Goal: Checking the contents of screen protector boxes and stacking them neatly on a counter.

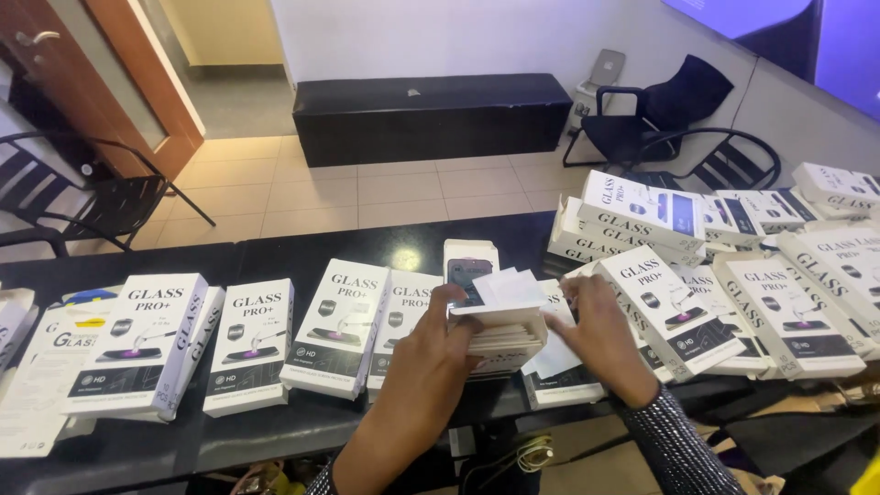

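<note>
Left hand: the left hand (pixel 438 341) is reached forward over the table edge, palm turned inward, fingers curled closed around the left side of a stack of thin white sleeves (pixel 502 337).
Right hand: the right hand (pixel 600 332) is laid against the right side of the same stack, fingers bent and pressed to it, wrist clad in a dark, sparkly sleeve (pixel 674 440).
Stack: it is held between both hands, just above the black table (pixel 275 431), near its front edge; a flat white sheet (pixel 509 291) is tilted on top.
Behind the stack: an open white box (pixel 469 261) is stood upright, touching the stack's far side.
Materials: the sleeves look like thin card, flat and rectangular; the table is glossy.
Surroundings: white rectangular retail boxes (pixel 252 344) are stood in a row at left, and more white boxes (pixel 788 302) are heaped at right.
</note>
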